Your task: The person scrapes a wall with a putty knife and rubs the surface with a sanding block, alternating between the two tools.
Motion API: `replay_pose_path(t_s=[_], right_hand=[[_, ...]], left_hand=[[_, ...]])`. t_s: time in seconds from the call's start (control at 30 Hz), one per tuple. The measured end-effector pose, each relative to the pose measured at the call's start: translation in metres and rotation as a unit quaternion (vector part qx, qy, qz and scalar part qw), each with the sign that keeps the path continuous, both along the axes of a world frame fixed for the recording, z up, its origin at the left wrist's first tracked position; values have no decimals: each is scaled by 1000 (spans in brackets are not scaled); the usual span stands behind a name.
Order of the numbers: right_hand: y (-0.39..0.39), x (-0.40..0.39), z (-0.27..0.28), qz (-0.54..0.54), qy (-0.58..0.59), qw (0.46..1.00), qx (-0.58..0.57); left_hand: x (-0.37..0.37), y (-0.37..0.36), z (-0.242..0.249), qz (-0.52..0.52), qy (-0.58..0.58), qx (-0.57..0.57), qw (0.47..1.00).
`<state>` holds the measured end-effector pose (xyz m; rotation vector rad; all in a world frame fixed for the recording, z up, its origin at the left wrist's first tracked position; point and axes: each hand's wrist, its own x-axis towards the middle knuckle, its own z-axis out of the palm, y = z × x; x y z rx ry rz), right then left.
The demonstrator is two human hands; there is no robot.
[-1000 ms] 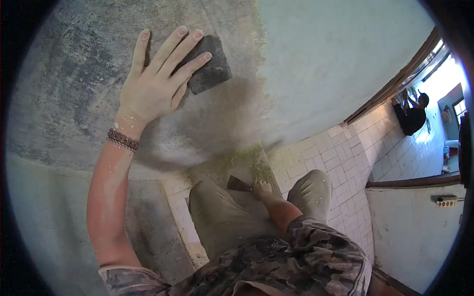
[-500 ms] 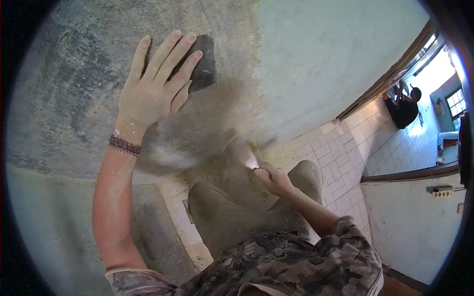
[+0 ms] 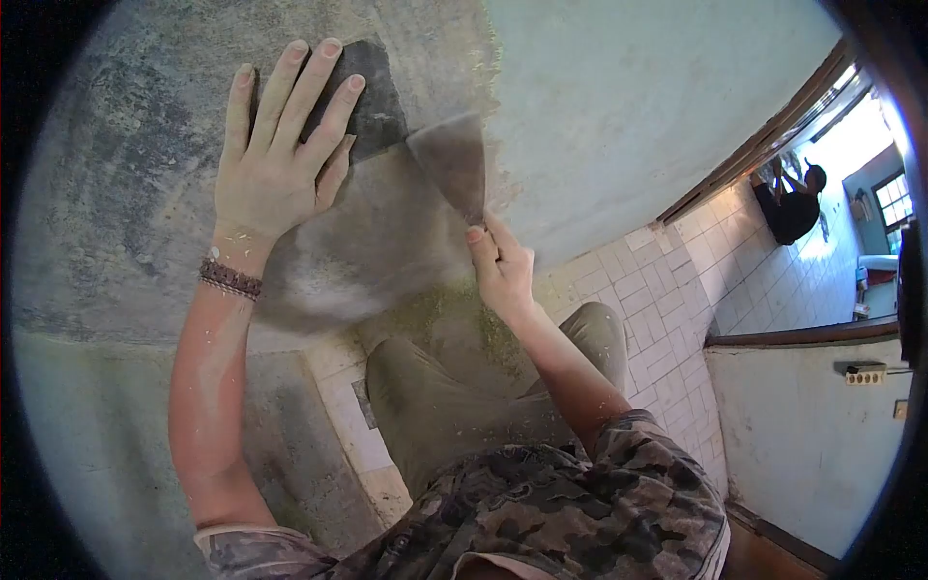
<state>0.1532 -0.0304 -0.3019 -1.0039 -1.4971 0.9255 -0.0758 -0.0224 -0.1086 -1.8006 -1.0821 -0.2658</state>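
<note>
My left hand (image 3: 280, 159), coated in pale dust, lies flat with fingers stretched over a dark, straight-edged patch (image 3: 377, 101) on the grey wall surface (image 3: 145, 174). A beaded bracelet (image 3: 230, 278) circles that wrist. In my right hand (image 3: 505, 271) is a scraper (image 3: 454, 159), gripped by its handle with the thumb along it. Its wide, slightly blurred blade points up, over the strip between the dark patch and the ragged edge of the pale green paint (image 3: 628, 116). The blade's left corner is close to the patch's lower right corner.
My bent knees (image 3: 594, 333) are below the wall, over a tiled floor (image 3: 638, 290). Through a doorway at right, a person in dark clothing (image 3: 795, 213) sits low on the floor. A power strip (image 3: 863, 374) is fixed to the low wall at right.
My right hand has swung the scraper up from near my knees to the wall beside the dark patch. My left hand sits slightly further left and up in view, still flat.
</note>
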Motion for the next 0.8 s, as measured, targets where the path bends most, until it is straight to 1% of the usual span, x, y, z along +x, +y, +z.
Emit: replay_pose_path(t_s=[0.07,0.13,0.17,0.23,0.27,0.3,0.33,0.37,0.4,0.47,0.53,0.57,0.6,0.63,0.67,0.73,0.8], right_hand=[[0,-5,-2,4,1,1000,17],[-3,-5,-5,-16,-1,1000,26],[-3,-4,6,-16,-3,1000,21],[2,-2,30,21,-11,998,-51],[-2,-3,18,19,-9,999,-50],[-7,-5,-4,-7,-3,1000,-4],[-8,-7,1,-31,3,999,42],[-2,-6,6,-30,5,998,47],[2,-2,11,-26,3,999,46],[6,1,44,-24,1,999,35],[15,-2,74,-13,28,999,19],[13,-1,63,-14,29,999,23],[9,1,40,-25,6,998,60],[9,2,43,-36,-17,994,98],[13,4,45,-35,-17,994,103],[14,10,57,-18,-39,997,64],[16,11,86,-15,-28,998,49]], left_hand=[[-2,0,0,6,6,-5,1000],[-2,0,-1,10,9,-17,1000],[-2,0,0,7,11,-15,1000],[-2,0,-1,4,15,-15,1000],[-2,-1,-1,6,15,-16,1000],[-2,0,0,10,14,-12,1000],[-2,0,1,11,15,-7,1000],[-1,1,1,7,15,-4,1000],[0,1,0,2,15,-7,1000],[1,0,1,5,14,-14,1000],[1,-1,1,8,13,-15,1000],[1,-1,0,7,13,-16,1000],[1,-1,1,7,12,-14,1000],[1,0,3,8,13,-6,1000],[1,0,4,10,15,-8,1000],[3,-2,1,11,16,-20,1000],[3,-2,3,4,11,-18,1000]])
